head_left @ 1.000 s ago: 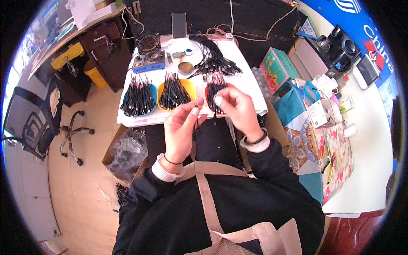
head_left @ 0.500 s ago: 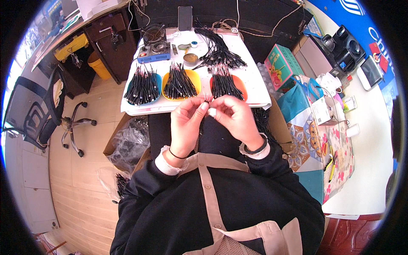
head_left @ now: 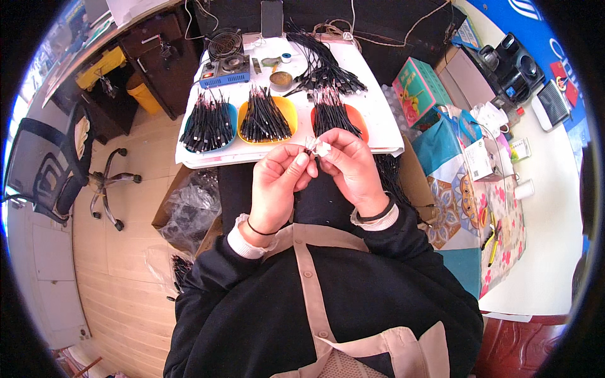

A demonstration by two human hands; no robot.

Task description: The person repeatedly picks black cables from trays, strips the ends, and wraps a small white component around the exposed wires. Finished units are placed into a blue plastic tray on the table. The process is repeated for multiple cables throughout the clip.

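Just in front of the white table's (head_left: 252,154) near edge, my two hands meet with fingertips almost touching. My left hand (head_left: 277,183) pinches a short black cable (head_left: 307,151) between thumb and forefinger, its thin bare wire ends pointing up. At those wire ends the thumb and forefinger of my right hand (head_left: 354,170) are pressed together; what lies between them is too small to make out. Beyond, bundles of black cables with stripped ends fill a blue bowl (head_left: 232,120), a yellow bowl (head_left: 291,113) and an orange-red bowl (head_left: 360,120).
Behind the bowls stand a blue soldering device (head_left: 225,77) with a fan, a round tin (head_left: 281,80) and a loose cable heap (head_left: 324,69). A phone (head_left: 271,19) leans at the back. Cardboard boxes (head_left: 409,179) flank my legs; an office chair (head_left: 57,164) is left.
My right hand has turned and its fingers have shifted up around the wire ends. The left hand keeps its pinch on the cable. The view has tilted slightly.
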